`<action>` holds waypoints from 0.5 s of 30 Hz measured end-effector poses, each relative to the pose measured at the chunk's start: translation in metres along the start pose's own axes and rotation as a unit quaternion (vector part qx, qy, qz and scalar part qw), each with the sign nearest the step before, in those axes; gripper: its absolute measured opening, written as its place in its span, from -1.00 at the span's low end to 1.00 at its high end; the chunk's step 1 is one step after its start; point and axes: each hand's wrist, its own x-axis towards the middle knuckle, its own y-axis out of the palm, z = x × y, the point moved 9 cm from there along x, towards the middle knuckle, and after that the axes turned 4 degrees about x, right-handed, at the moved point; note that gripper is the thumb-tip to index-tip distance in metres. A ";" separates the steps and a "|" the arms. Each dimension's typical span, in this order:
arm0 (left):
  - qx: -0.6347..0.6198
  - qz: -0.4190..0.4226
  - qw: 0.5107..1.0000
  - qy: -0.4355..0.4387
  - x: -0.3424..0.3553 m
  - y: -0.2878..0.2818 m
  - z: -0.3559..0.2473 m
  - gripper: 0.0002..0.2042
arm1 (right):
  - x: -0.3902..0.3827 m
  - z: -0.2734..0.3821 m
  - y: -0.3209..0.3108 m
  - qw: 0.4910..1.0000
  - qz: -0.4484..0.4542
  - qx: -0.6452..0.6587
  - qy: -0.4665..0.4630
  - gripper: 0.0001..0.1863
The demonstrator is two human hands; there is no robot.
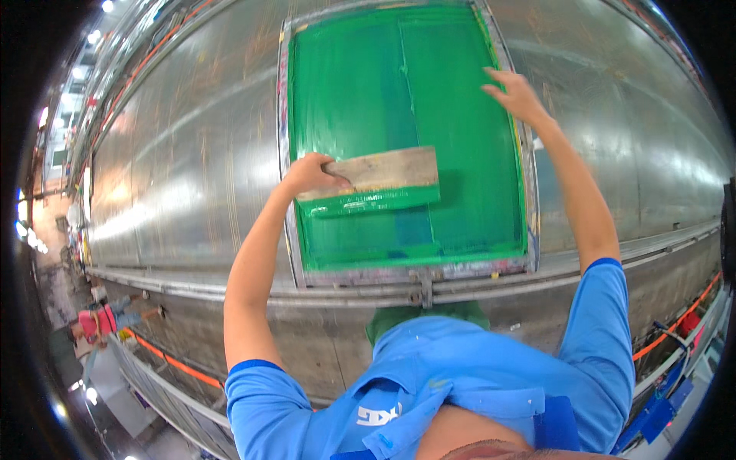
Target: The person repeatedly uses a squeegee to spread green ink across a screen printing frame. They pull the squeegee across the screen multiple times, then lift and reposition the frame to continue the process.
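My left hand [313, 175] grips one end of a wide wooden squeegee [391, 167], fingers wrapped over its top edge. Green ink coats the squeegee's lower blade side, and the tool lies crosswise over the lower left part of a screen-printing frame [406, 274]. Wet green ink [353, 84] covers the mesh inside the frame, with a ridge line running down its middle. My right hand [517, 96] is raised near the frame's right side, fingers apart and nothing in them.
A long metal table [184, 176] stretches to both sides under the frame. Its near rail [537, 285] runs in front of my body. Orange cables [176, 360] run along the walkway. At the far left stands another person in a pink top [96, 322].
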 end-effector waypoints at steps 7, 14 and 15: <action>0.078 -0.225 0.968 0.085 0.187 -0.189 -0.008 -0.55 | 0.197 0.113 0.057 0.991 0.106 -0.034 -0.073 -0.45; 0.097 -0.329 0.931 0.127 0.268 -0.252 0.003 -0.60 | 0.306 0.067 0.079 0.992 0.020 -0.107 -0.062 -0.63; 0.107 -0.327 0.931 0.121 0.283 -0.257 0.007 -0.59 | 0.317 0.060 0.084 0.994 0.018 -0.089 -0.061 -0.63</action>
